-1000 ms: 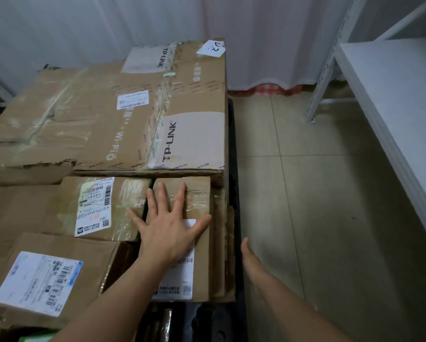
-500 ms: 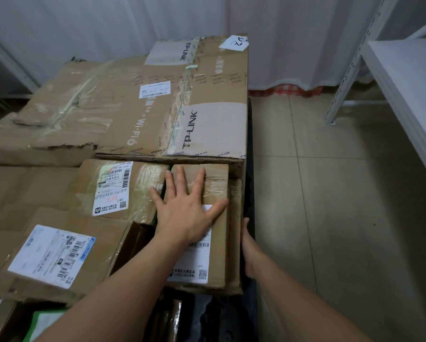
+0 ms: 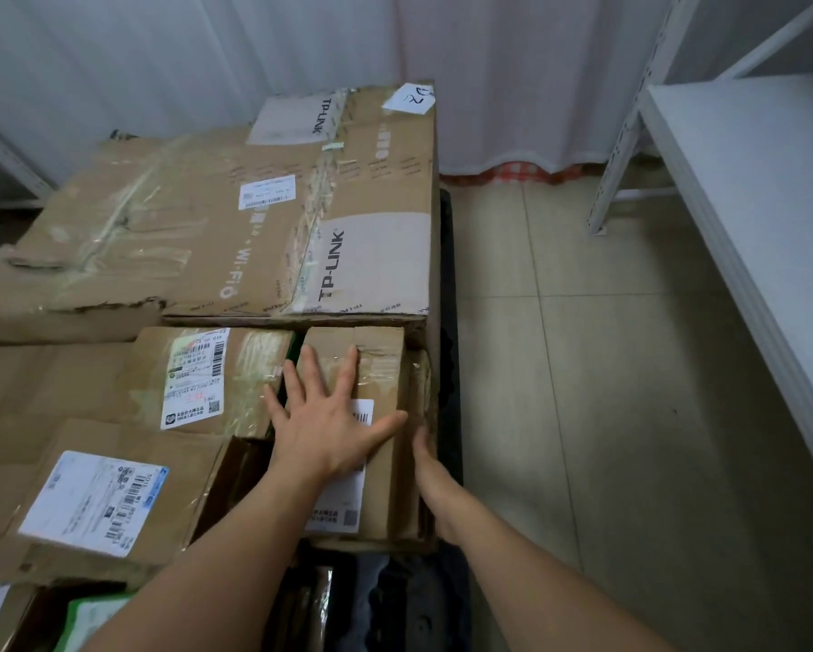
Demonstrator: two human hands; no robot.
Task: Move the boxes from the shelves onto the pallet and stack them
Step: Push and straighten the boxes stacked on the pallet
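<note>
2 hands (image 3: 334,421) (image 3: 435,482) flanking box (image 3: 381,369), pallet-edge (image 3: 449,322).

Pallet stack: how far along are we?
Done: several boxes already sit on the pallet, including the big TP-LINK box. In hand: left hand flat atop the narrow box, right hand against its side. Left: the visible shelf looks bare.

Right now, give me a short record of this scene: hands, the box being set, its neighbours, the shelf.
left hand: flat, fingers spread, on top of narrow box
right hand: against the narrow box's right side, fingers mostly hidden
behind the narrow box: TP-LINK box, its top higher
left of it: labelled box
pallet: dark edge at right
shelf: white, bare where seen
</note>
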